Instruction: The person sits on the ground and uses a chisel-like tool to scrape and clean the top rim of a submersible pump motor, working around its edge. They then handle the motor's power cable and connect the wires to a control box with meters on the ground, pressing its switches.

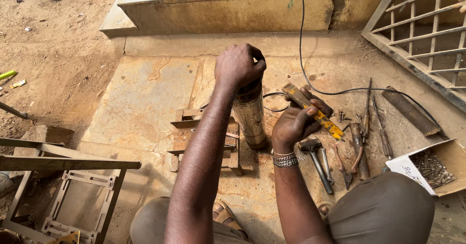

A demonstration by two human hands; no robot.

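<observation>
Head view: left hand (239, 65) clamped over top of upright steel cylinder (249, 114) standing on stone slab (141, 103). Right hand (297, 122) fisted around yellow-handled tool (313, 111) (hammer (318, 159), pliers (345, 164) just right). Bare slab lies left.

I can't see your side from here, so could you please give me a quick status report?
Left hand clamped over top of upright metal cylinder. Right hand gripping yellow flat tool beside it. Hammer and pliers on ground, apart.

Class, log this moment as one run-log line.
left hand: grips top of upright metal cylinder | right hand: holds yellow tool | hammer, pliers on ground
</observation>
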